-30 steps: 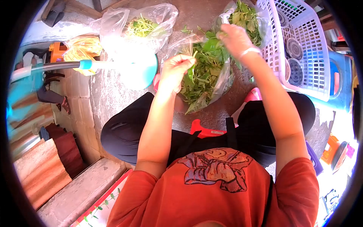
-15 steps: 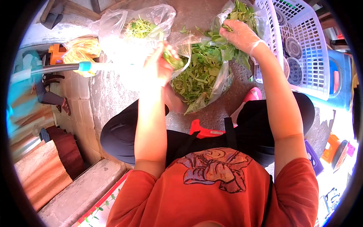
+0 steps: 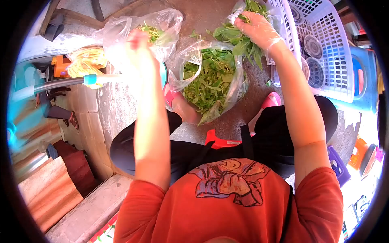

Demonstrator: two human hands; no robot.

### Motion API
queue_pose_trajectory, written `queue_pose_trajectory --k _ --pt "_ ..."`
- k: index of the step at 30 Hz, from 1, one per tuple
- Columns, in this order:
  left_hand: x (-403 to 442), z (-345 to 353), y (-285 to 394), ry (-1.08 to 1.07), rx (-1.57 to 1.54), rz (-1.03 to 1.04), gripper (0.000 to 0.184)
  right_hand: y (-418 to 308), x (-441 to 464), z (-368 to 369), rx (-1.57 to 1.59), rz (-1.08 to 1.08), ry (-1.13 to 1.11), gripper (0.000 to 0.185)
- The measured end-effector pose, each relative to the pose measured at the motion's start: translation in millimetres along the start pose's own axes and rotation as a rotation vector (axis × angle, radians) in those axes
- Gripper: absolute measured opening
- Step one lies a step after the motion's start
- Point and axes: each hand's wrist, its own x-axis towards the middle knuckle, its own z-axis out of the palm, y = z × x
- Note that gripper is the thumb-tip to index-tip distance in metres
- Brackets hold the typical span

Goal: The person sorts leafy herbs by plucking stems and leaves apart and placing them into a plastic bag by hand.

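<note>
My right hand [image 3: 259, 32], in a clear plastic glove, grips a bunch of leafy greens [image 3: 243, 42] at the upper right. Behind it, more greens fill a clear bag beside the basket. My left hand [image 3: 138, 44] is over the upper-left plastic bag [image 3: 172, 22], which has thin green stems [image 3: 153, 33] in it. Glare and motion smear the left fingers, so their closure cannot be made out. Between my arms, an open clear bag [image 3: 239, 83] on the ground holds a heap of loose green leaves [image 3: 212, 79].
A white perforated basket [image 3: 336, 48] with round dark items stands at right, against a blue container [image 3: 364, 77]. At left, a mop-like pole [image 3: 60, 84] crosses near a yellow plastic bag [image 3: 87, 60]. My pink-shod feet flank the leaf bag.
My left hand has moved up and left, from beside the leaf heap to the bag of stems. The green piece it held no longer shows. The right hand stays nearly in place.
</note>
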Motion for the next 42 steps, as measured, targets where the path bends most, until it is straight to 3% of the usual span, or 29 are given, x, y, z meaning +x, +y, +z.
queue_pose_trajectory --k 2,3,5,7,10,14,17,18,19,24,27,28,30,34,39,42 --pt "-73 20 23 -0.261 0.006 -0.156 0.018 -2 1 0 0.008 0.016 -0.020 0.060" --pt "-95 18 6 -0.508 -0.119 -0.247 0.019 -7 -1 -3 0.021 0.028 -0.046 0.060" --pt "-141 19 -25 -0.754 0.138 -0.358 0.018 -6 0 -2 0.015 0.016 -0.059 0.060" --pt "-172 10 -51 -0.845 0.625 -0.094 0.018 4 3 6 -0.020 -0.032 -0.036 0.061" --pt "-183 -12 -62 -0.920 0.998 0.284 0.021 5 -1 11 0.048 -0.067 -0.035 0.061" --pt "-165 -27 -78 -0.845 0.867 0.150 0.016 3 -4 9 0.037 -0.073 -0.036 0.062" --pt "-143 -19 -66 -0.651 0.295 -0.483 0.009 4 -2 8 -0.024 -0.090 -0.083 0.062" --pt "-136 -14 -56 -0.602 0.159 -0.401 0.005 4 -3 9 -0.027 -0.097 -0.121 0.061" --pt "-131 -12 -44 -0.552 0.068 -0.451 0.008 5 -4 12 -0.030 -0.104 -0.157 0.060" --pt "-125 -5 -7 -0.400 -0.065 -0.327 0.010 -1 -8 31 -0.018 -0.083 -0.385 0.053" --pt "-132 0 3 -0.329 -0.036 -0.294 0.011 -18 -23 40 0.061 -0.106 -0.290 0.052" --pt "-134 0 3 -0.319 -0.019 -0.276 0.011 -19 -23 44 0.059 -0.181 -0.354 0.052" --pt "-137 2 2 -0.299 0.017 -0.239 0.011 -38 -32 36 0.161 -0.077 -0.462 0.056" --pt "-142 2 -1 -0.355 0.202 0.020 0.009 -39 -41 51 0.079 -0.067 -0.430 0.060" --pt "-137 0 4 -0.409 0.181 -0.015 0.014 -36 -37 49 0.147 0.003 -0.464 0.052" --pt "-127 1 18 -0.292 0.005 -0.171 0.017 -40 -38 43 0.001 -0.166 -0.373 0.043"
